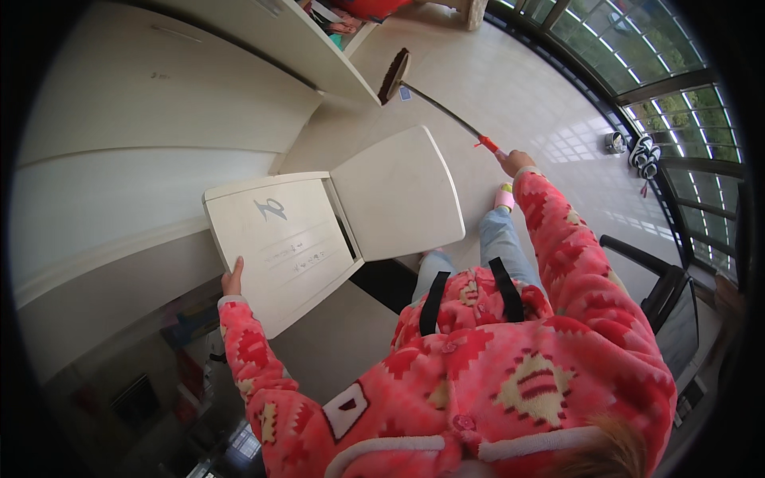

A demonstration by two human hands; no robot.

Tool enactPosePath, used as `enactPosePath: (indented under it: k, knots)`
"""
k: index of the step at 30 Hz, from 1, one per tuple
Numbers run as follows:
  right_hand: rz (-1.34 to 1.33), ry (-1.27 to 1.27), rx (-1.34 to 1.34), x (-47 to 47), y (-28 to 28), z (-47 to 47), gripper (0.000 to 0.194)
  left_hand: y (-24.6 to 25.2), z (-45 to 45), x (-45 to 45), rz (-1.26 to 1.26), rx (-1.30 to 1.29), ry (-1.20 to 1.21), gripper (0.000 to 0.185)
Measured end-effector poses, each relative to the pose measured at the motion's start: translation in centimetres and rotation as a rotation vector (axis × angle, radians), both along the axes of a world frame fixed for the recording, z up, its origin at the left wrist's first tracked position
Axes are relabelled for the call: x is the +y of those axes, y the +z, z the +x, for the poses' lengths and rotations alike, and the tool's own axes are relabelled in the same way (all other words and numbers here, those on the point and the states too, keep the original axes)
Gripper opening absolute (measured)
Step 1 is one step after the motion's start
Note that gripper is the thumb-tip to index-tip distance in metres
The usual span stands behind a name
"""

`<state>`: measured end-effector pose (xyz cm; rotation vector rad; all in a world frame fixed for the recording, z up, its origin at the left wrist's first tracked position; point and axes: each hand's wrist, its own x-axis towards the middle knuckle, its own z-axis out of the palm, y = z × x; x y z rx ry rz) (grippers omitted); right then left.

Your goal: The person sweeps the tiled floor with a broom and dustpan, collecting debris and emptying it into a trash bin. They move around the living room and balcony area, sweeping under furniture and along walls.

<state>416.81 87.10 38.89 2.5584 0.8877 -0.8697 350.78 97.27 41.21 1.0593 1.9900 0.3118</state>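
My right hand (515, 162) is closed around the red-orange end of the handle of a long-handled broom (442, 107). The dark-bristled broom head (394, 76) lies on the floor, close to the end of a white cabinet panel, with a small blue card (405, 94) beside it. My left hand (232, 278) is on the edge of the backrest of a white chair (287, 251), thumb or finger over the rim; the fingers behind it are hidden. The backrest bears writing and a grey mark. The chair's seat (397, 194) extends to the right of the backrest.
White cabinets (143, 89) line the left, with an open compartment of cloth items (340, 21) at the top. Barred windows (675, 107) run along the right. By them on the floor stand a round tin (615, 143) and black-and-white shoes (644, 156). A dark-framed object (675, 299) is at lower right.
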Motion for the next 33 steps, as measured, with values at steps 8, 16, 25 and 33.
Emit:
enactPosePath:
  k: [8,16,25,33]
  knots:
    - [-0.222,0.205,-0.04,7.8,-4.4,5.3,0.039,3.5,4.5,-0.7,0.07,0.691,0.062,0.063]
    - [-0.589,0.126,-0.068,-10.0,10.2,19.7,0.043,5.9,18.8,-6.1,0.434,0.646,-0.177,0.059]
    - [-0.375,0.126,-0.164,-21.8,24.1,24.4,0.046,-2.4,40.9,-15.8,0.148,-0.188,-0.018,0.055]
    - [-0.108,0.051,0.12,-6.1,12.7,20.4,0.052,-6.3,41.2,-8.7,0.189,-0.033,-0.199,0.053]
